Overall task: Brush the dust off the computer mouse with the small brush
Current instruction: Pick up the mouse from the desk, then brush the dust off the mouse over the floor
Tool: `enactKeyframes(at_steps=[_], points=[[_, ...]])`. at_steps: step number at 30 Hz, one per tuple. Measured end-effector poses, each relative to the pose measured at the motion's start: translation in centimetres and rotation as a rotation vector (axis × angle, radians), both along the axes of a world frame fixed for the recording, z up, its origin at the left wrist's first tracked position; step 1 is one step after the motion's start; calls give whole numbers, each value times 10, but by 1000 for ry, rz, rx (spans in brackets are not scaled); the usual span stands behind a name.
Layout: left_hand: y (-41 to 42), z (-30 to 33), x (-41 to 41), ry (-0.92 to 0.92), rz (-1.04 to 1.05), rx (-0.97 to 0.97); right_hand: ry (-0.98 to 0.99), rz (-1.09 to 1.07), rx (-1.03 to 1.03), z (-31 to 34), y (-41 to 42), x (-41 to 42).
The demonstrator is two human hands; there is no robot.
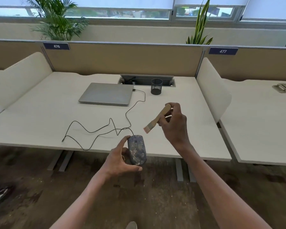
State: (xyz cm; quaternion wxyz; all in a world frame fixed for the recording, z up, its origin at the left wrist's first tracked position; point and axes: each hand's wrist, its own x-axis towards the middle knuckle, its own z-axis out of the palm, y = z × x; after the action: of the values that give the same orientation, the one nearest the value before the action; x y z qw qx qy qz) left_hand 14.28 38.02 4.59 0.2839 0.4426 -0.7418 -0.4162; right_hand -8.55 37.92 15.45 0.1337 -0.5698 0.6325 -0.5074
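A dark wired computer mouse (137, 150), mottled with pale dust, is held up over the desk's front edge by my left hand (120, 160), thumb under its rear and fingers along its left side. Its black cable (106, 128) loops across the desk toward the laptop. My right hand (174, 124) grips the wooden handle of a small flat brush (157, 119). The brush slants down to the left, and its bristles hang a short way above and to the right of the mouse without touching it.
A closed grey laptop (106, 94) lies at the back of the white desk (40, 113). A black mesh pen cup (156, 86) stands by the open cable hatch (146, 78). White side dividers (212, 86) flank the desk. Brown carpet lies below.
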Motion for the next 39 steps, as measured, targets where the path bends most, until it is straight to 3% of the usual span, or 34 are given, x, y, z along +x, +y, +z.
enactKeyframes(at_steps=[11, 20, 39], points=[[19, 1, 59, -42, -48, -37, -45, 17, 41, -5, 8, 65], [19, -12, 97, -65, -164, -13, -33, -97, 106, -20, 12, 114], [48, -44, 122, -118, -157, 33, 90, -59, 273, -48, 38, 145]])
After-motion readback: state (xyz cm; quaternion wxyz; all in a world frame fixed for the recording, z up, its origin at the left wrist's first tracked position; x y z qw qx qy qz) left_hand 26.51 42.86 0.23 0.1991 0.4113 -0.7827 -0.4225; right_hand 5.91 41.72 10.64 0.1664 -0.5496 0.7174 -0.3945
